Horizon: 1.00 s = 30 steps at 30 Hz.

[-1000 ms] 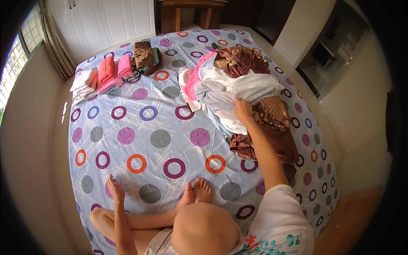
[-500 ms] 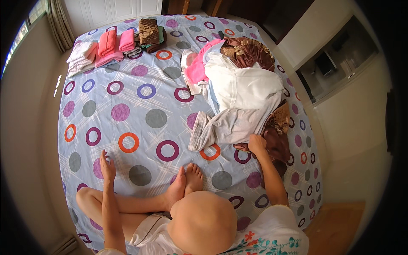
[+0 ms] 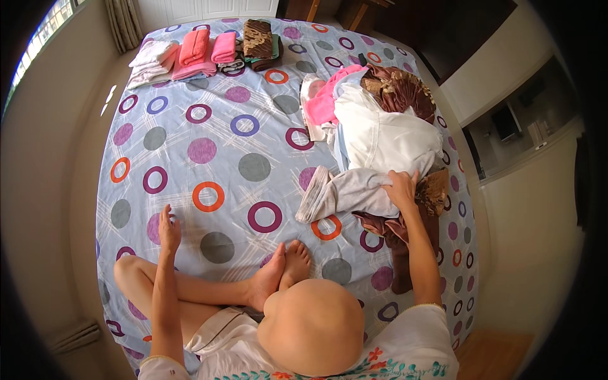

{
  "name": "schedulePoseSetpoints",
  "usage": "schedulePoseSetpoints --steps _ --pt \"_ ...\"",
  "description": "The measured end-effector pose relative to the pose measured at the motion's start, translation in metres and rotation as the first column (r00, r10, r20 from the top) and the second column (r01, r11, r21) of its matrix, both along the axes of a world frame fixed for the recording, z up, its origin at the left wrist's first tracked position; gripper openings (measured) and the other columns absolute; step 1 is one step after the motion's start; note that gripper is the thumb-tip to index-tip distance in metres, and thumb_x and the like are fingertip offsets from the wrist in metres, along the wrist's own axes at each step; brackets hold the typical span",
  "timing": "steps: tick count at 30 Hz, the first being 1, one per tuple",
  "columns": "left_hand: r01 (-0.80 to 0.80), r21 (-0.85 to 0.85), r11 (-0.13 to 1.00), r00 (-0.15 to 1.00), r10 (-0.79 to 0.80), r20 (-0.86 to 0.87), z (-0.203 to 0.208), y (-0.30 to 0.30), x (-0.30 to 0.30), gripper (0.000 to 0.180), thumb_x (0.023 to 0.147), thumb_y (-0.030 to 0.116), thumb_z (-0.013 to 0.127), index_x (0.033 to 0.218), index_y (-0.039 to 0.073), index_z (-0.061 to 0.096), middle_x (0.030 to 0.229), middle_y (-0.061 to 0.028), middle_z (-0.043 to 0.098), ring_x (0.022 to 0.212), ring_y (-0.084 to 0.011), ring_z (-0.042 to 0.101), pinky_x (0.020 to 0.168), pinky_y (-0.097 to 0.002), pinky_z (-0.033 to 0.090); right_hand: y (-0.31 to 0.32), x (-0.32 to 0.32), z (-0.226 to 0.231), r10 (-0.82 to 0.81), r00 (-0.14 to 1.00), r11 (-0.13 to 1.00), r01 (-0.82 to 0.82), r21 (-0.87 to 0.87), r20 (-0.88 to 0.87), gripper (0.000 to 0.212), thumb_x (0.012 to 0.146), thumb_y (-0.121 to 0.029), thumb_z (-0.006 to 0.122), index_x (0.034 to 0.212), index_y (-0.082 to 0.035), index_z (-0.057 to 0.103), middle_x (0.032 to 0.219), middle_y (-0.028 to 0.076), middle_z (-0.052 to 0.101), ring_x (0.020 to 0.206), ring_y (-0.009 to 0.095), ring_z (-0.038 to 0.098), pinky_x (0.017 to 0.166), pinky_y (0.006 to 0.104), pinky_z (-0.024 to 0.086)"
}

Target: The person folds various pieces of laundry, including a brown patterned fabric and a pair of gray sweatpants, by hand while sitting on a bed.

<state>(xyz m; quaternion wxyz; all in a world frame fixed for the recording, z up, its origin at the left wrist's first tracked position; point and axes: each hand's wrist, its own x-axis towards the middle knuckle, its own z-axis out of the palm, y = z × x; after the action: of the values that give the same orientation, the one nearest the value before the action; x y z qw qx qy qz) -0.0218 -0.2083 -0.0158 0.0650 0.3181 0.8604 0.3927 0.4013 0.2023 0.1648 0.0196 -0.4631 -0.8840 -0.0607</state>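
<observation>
My right hand (image 3: pixel 403 190) is closed on the right end of a light grey garment (image 3: pixel 354 193), which lies crumpled at the near edge of a laundry heap on the right. Just behind it is a large white garment (image 3: pixel 389 139). Brown cloth (image 3: pixel 436 193) with a gold pattern lies under and beside my right wrist. To the left, my left hand (image 3: pixel 168 233) hovers above the bed with its fingers apart and nothing in them. Pink cloth (image 3: pixel 324 104) and a brown gathered cloth (image 3: pixel 405 92) form the far side of the heap.
Along the bed's far left edge stand folded piles: white cloths (image 3: pixel 152 62), coral and pink towels (image 3: pixel 194 48), and a brown patterned piece (image 3: pixel 258 39) on top of others. My crossed legs and bare feet (image 3: pixel 278 272) rest on the patterned sheet (image 3: pixel 209 152).
My right hand has moved up from the grey garment's lower edge and now grips its right end, drawing the cloth together. The whole view has shifted slightly. My left hand remains open.
</observation>
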Motion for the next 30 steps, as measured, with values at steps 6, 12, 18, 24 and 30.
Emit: schedulePoseSetpoints --steps 6,12,18,24,30 --pt "0.056 -0.051 0.997 0.982 -0.065 -0.178 0.005 0.013 0.007 0.055 0.071 -0.005 0.055 0.122 0.006 0.038 0.105 -0.0127 0.055 0.096 -0.0256 0.053 0.08 -0.0339 0.043 0.009 0.042 0.079 0.073 0.902 0.849 0.168 0.5 -0.426 0.027 0.071 -0.008 0.057 0.097 -0.001 0.053 0.092 0.018 0.058 0.09 0.033 0.054 0.091 0.0409 0.036" --pt "0.158 0.29 0.944 0.884 -0.266 0.385 0.045 0.076 0.072 0.041 0.079 0.007 0.057 0.118 0.003 0.041 0.099 -0.0099 0.058 0.087 -0.019 0.057 0.074 -0.0315 0.045 -0.013 -0.002 0.195 0.453 0.619 0.775 0.081 0.626 -0.641 0.023 0.071 0.003 0.056 0.094 0.0 0.053 0.088 0.012 0.058 0.08 0.026 0.056 0.074 0.0303 0.044" --pt "0.318 0.562 0.764 0.727 -0.577 0.373 0.122 0.149 0.158 0.069 0.074 0.018 0.067 0.13 0.005 0.028 0.125 -0.0113 0.041 0.112 -0.0209 0.042 0.093 -0.0338 0.036 -0.082 -0.1 0.217 0.729 0.461 0.641 -0.2 0.741 -0.506 0.028 0.064 0.006 0.061 0.09 0.0 0.052 0.087 0.012 0.057 0.08 0.028 0.057 0.073 0.0329 0.045" --pt "0.246 0.646 0.722 0.9 -0.417 0.124 0.152 0.167 0.127 0.068 0.067 0.021 0.072 0.123 0.003 0.037 0.119 -0.0146 0.048 0.109 -0.0263 0.046 0.09 -0.0361 0.037 -0.102 -0.16 0.116 0.686 0.373 0.716 -0.498 0.488 -0.625 0.027 0.066 -0.002 0.063 0.088 -0.001 0.048 0.085 0.015 0.055 0.076 0.034 0.056 0.067 0.0369 0.045" --pt "0.157 0.381 0.911 0.868 -0.312 0.387 0.125 0.112 0.079 0.029 0.073 0.004 0.055 0.102 0.004 0.057 0.088 -0.0099 0.062 0.083 -0.0157 0.057 0.074 -0.028 0.044 -0.128 -0.156 0.021 0.438 0.796 0.714 -0.59 -0.376 -0.417 0.036 0.069 -0.01 0.063 0.1 -0.002 0.046 0.101 0.016 0.051 0.091 0.032 0.053 0.077 0.0383 0.043"
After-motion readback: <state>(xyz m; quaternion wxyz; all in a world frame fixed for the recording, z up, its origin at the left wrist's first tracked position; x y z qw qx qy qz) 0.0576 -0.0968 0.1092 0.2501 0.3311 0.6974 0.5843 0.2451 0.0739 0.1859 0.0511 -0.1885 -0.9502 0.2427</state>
